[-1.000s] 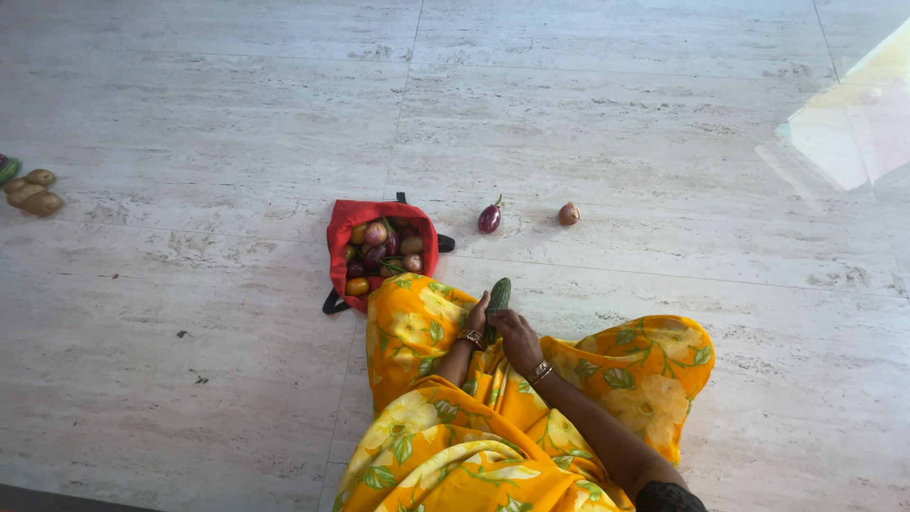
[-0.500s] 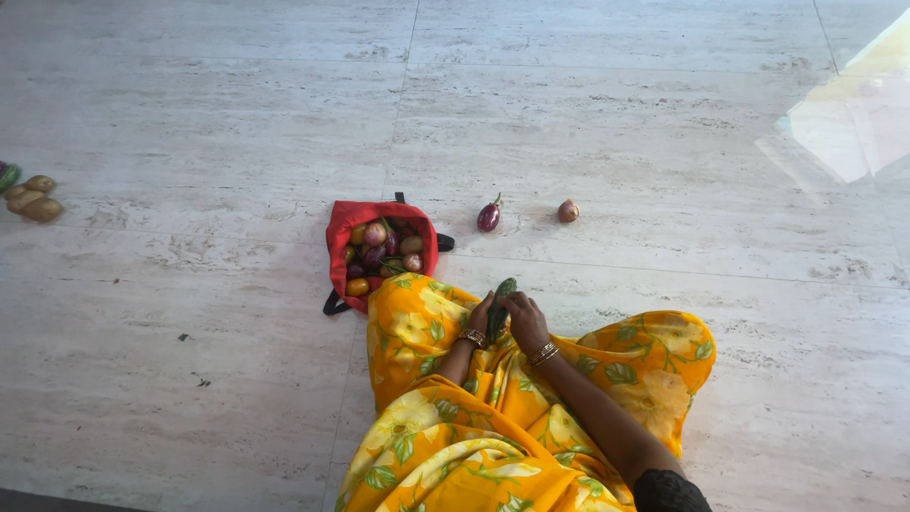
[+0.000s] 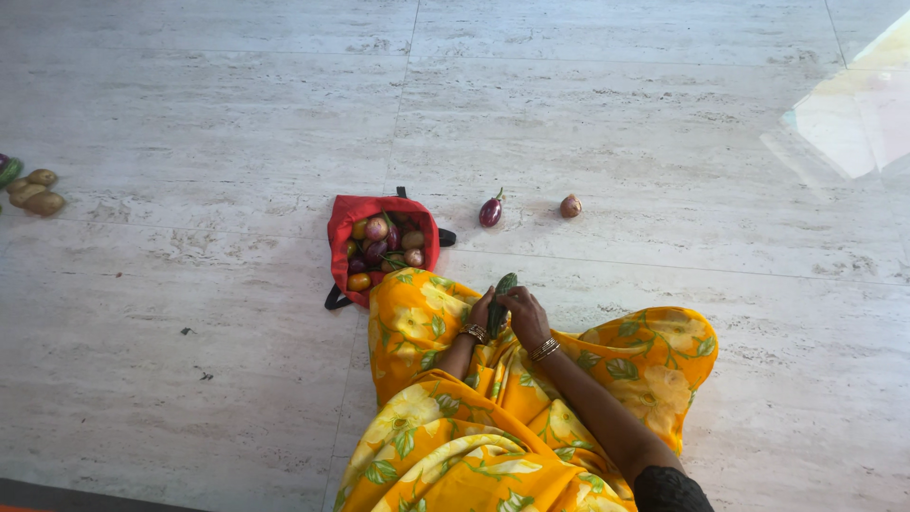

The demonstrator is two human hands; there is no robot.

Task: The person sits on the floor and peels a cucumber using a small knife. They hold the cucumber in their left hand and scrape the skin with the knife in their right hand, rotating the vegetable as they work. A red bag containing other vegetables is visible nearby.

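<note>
I sit on a pale stone floor in yellow flowered cloth. A dark green cucumber is held upright in front of my lap by both hands. My left hand grips its left side, and my right hand wraps over its right side. Just ahead to the left lies a red cloth bag, open and filled with several small aubergines, onions and orange tomatoes.
A small purple aubergine and a brown onion lie loose on the floor beyond my hands. A pile of potatoes sits at the far left edge. A bright glare patch marks the floor at upper right.
My right hand has slid up and closed further over the cucumber, which now shows less above my fingers. The bag and loose vegetables stay put.
</note>
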